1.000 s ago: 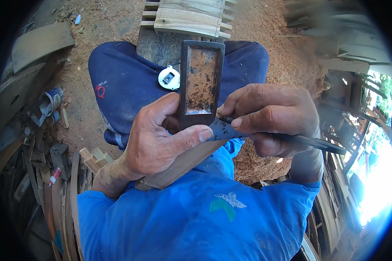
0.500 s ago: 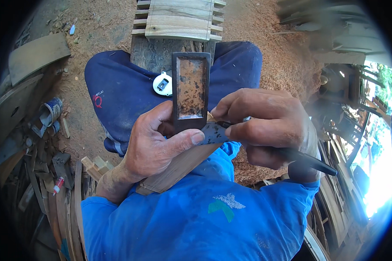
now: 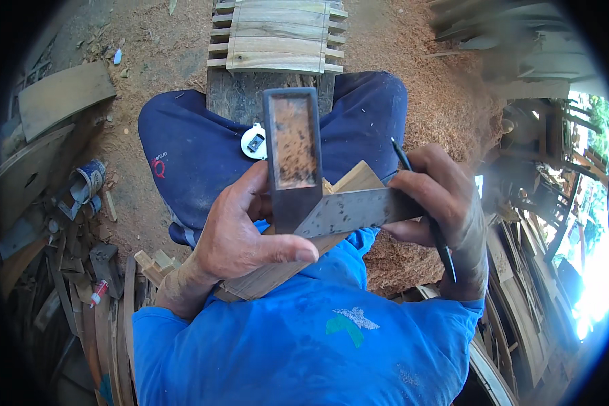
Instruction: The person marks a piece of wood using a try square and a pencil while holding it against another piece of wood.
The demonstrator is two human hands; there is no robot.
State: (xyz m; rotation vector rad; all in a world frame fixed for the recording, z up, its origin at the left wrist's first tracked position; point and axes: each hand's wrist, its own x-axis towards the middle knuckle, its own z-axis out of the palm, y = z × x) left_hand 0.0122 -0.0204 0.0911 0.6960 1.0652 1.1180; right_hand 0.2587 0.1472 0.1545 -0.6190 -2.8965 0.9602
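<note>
My left hand (image 3: 240, 233) grips the dark handle of a rusty-faced try square (image 3: 292, 142) against a wooden piece (image 3: 267, 277), which lies diagonally over my lap with one end (image 3: 360, 176) showing behind the square's spotted steel blade (image 3: 348, 210). My right hand (image 3: 436, 193) holds a dark pen or pencil (image 3: 440, 247) between its fingers and grips the right end of that blade. A round white disc with a dark centre, probably a measuring tool (image 3: 250, 140), sits between my legs, left of the square's handle.
Slatted curved wooden pieces (image 3: 274, 54) lie on a worn plank (image 3: 230, 95) ahead of me. Stacked boards (image 3: 64, 101), an overturned can (image 3: 88, 183) and a small red-capped bottle (image 3: 99, 292) are on the left. More timber (image 3: 517, 298) is piled at the right, over shavings.
My right hand has turned and dropped back, swinging the pen upright. The blade is now more exposed, with the wood's end showing behind it. My left hand and the square have shifted slightly down in view.
</note>
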